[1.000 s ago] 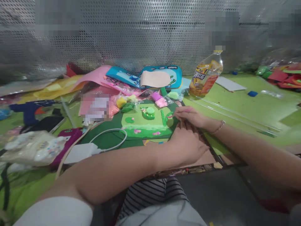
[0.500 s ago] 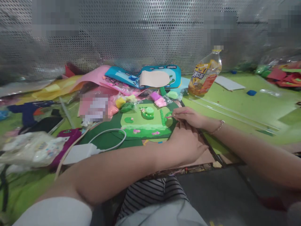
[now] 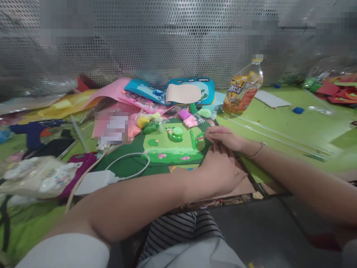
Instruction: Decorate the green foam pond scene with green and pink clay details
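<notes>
A green clay picture [image 3: 169, 143] lies before me, with a clay snail [image 3: 176, 134], a lily pad [image 3: 153, 142] and small pink flowers along its lower strip. My right hand [image 3: 224, 138] pinches a thin pink clay tool [image 3: 200, 139], its tip touching a curved green clay leaf shape [image 3: 199, 136] at the picture's right side. Beside that shape stands an upright green clay strip [image 3: 192, 139]. My left hand [image 3: 219, 169] rests flat along the right edge of the picture, fingers stretched out below the right hand and partly hidden under it.
Bags of coloured clay [image 3: 189, 117] lie behind the picture. A plastic bottle [image 3: 242, 89] stands at the back right near clear rods [image 3: 279, 136]. To the left are a white charger [image 3: 96, 181] with its cable, a phone [image 3: 54, 149] and a purple case [image 3: 79, 163].
The tool tip has shifted slightly at the curved green leaf shape, with the right hand tilting a little. My left hand stays in place.
</notes>
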The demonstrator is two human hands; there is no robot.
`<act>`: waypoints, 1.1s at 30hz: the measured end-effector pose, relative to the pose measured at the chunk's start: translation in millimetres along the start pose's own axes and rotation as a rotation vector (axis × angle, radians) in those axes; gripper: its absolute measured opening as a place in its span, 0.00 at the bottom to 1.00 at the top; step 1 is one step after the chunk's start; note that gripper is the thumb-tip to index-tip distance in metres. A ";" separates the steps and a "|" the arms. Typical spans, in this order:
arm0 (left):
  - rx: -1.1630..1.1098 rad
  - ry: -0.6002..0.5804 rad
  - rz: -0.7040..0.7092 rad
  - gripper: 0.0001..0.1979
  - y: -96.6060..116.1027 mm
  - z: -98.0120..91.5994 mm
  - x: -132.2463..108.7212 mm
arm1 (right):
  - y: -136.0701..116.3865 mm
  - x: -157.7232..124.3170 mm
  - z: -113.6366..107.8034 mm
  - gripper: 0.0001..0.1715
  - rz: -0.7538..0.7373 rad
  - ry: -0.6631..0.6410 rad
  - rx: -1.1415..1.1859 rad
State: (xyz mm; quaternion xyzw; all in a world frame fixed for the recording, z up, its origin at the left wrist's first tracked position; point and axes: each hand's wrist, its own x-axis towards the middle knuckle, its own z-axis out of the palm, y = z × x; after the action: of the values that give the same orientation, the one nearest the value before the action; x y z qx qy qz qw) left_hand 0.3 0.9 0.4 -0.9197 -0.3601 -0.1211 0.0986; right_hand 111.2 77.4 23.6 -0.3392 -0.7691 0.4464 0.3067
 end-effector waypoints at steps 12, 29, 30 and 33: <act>-0.042 -0.053 0.005 0.35 -0.7 -4.9 0.3 | 3.5 0.1 1.0 0.16 -0.005 -0.028 -0.007; -0.046 -0.022 -0.022 0.36 0.1 -2.7 0.6 | 1.5 4.8 3.5 0.13 -0.073 0.109 -0.121; -0.042 -0.012 -0.021 0.36 0.1 -2.1 0.7 | 1.8 5.7 3.8 0.14 -0.055 0.113 -0.089; -0.025 0.007 -0.009 0.35 -0.2 -1.0 1.0 | 3.6 7.8 3.7 0.15 -0.011 0.088 -0.013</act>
State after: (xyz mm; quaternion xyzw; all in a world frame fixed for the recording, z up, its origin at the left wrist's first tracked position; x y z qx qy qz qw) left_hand 0.8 1.4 1.7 -0.9189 -0.3622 -0.1293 0.0877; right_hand 104.7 83.2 20.1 -0.3566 -0.7594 0.4245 0.3406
